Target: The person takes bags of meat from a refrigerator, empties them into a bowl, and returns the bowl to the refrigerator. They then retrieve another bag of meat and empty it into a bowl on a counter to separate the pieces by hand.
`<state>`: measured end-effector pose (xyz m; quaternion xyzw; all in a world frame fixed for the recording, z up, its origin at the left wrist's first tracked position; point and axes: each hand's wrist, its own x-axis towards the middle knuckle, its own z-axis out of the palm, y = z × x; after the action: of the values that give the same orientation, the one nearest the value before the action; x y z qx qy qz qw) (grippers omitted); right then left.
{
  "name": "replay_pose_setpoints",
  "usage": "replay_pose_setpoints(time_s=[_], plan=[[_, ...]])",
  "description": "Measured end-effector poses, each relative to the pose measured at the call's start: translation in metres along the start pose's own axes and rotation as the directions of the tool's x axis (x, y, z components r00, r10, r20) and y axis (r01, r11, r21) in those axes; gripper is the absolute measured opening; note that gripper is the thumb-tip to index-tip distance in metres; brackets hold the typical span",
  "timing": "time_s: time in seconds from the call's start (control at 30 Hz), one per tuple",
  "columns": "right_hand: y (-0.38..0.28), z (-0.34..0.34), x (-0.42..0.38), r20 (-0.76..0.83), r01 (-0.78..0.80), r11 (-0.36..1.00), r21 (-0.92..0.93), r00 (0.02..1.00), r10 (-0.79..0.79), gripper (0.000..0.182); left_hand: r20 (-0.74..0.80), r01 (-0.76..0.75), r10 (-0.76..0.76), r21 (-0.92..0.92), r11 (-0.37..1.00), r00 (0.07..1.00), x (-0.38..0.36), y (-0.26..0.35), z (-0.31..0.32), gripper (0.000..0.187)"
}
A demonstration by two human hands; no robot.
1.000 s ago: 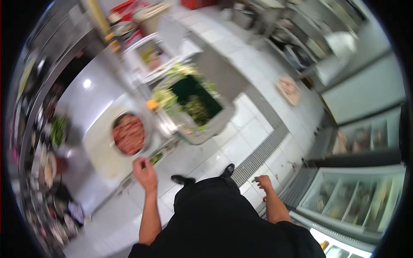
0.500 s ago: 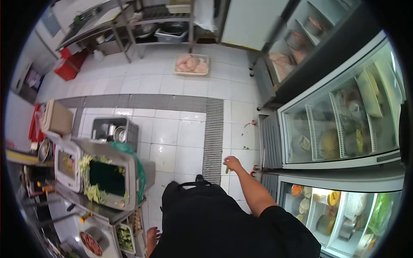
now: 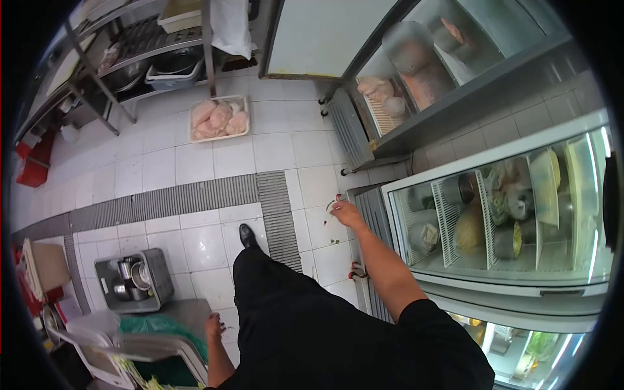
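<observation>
Head view: we seem mid-stride beside the fridge (image 3: 507, 285), left hand (image 3: 214, 327) with fingers apart, right hand (image 3: 346, 213) unreadable, and the next step calls for sure footing.

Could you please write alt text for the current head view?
A person in black holds their right hand out near a glass-doored kitchen fridge, their left hand near a green bag. Ahead, a tray of pale pink meat sits on the white-tiled floor.
</observation>
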<state>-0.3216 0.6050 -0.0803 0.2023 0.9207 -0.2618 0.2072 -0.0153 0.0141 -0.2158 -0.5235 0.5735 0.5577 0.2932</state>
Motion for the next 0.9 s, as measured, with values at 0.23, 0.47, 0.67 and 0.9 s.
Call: replay_pose_setpoints(time_s=[0.23,0.47,0.67,0.9], plan=[[0.025,-0.117,0.118,-0.264,-0.096,0.991,0.097,0.957,0.119,0.029,0.030,-0.311,0.311,0.186,0.932,0.950,0.070,0.325,0.070,0.032],[0.067,-0.164,0.244,-0.384,-0.261,0.952,0.161,0.872,0.304,0.033,0.141,-0.375,0.347,0.324,0.869,0.927,0.108,0.472,0.175,0.031],[0.122,-0.205,0.418,-0.595,-0.292,0.949,0.116,0.745,0.302,0.035,0.068,-0.155,0.140,0.521,0.839,0.988,0.141,0.442,0.206,0.034],[0.289,-0.332,0.587,-0.876,-0.338,0.879,-0.337,0.455,-0.161,0.031,-0.104,0.206,-0.179,0.592,0.779,0.978,0.159,0.423,0.279,0.030]])
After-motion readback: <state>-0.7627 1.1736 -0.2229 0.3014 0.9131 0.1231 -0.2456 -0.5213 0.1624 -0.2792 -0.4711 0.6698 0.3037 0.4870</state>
